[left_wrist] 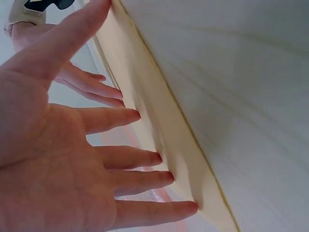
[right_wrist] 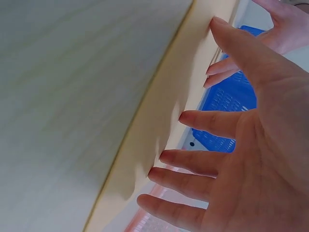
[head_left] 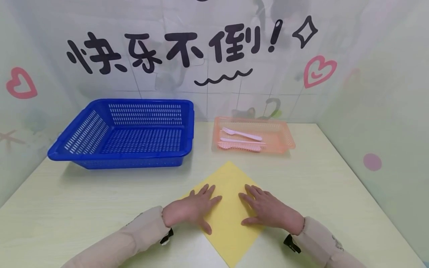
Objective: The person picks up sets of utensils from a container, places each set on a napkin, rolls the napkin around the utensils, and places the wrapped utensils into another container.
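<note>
A yellow sheet, seemingly paper or thin cloth, lies on the table turned like a diamond, one corner toward the front edge. On its left side rests my left hand, fingers spread and fingertips touching the sheet. My right hand lies on the right side the same way, with its thumb and fingers apart. Both wrist views show the fingertips on the sheet's surface, seen edge-on, and nothing gripped in either palm. Part of the sheet's left and right corners is hidden under the hands.
A large blue basket stands at the back left of the pale table. Behind the sheet, a small pink basket holds a pink fork and other pink utensils. Printed curtain-like walls enclose the table's back and sides.
</note>
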The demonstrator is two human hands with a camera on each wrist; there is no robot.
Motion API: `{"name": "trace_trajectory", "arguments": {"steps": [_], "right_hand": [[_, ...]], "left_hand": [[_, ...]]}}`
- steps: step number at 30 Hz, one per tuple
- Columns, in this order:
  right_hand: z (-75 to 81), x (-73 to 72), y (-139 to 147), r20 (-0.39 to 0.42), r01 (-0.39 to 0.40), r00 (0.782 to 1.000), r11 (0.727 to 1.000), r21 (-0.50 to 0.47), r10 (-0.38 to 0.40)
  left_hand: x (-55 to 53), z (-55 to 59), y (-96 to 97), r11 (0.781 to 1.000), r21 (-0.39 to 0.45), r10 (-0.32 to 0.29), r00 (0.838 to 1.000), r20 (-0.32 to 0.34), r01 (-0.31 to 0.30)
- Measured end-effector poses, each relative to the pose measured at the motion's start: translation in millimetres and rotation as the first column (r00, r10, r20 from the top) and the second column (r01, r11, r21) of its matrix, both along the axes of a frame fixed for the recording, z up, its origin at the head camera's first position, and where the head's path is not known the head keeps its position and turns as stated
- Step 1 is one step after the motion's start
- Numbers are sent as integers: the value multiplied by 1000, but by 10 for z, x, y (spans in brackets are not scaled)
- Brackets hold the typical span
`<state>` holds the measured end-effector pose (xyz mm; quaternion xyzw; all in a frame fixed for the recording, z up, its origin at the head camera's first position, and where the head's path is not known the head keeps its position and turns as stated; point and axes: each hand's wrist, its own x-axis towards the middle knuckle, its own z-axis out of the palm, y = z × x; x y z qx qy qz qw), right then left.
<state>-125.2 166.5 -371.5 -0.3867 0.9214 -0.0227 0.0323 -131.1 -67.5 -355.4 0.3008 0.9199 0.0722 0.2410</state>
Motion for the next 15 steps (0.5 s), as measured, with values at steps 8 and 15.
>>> {"name": "trace_trajectory", "arguments": {"steps": [8, 15], "right_hand": [[2, 2, 3, -10, -1, 1000, 1000, -4, 1], [-8, 0, 11, -16, -12, 1000, 1000, -22, 11]], "left_hand": [[-8, 18, -4, 1000, -2, -5, 1000, -3, 5], [-21, 17, -4, 1000, 16, -3, 1000, 10, 3]]}}
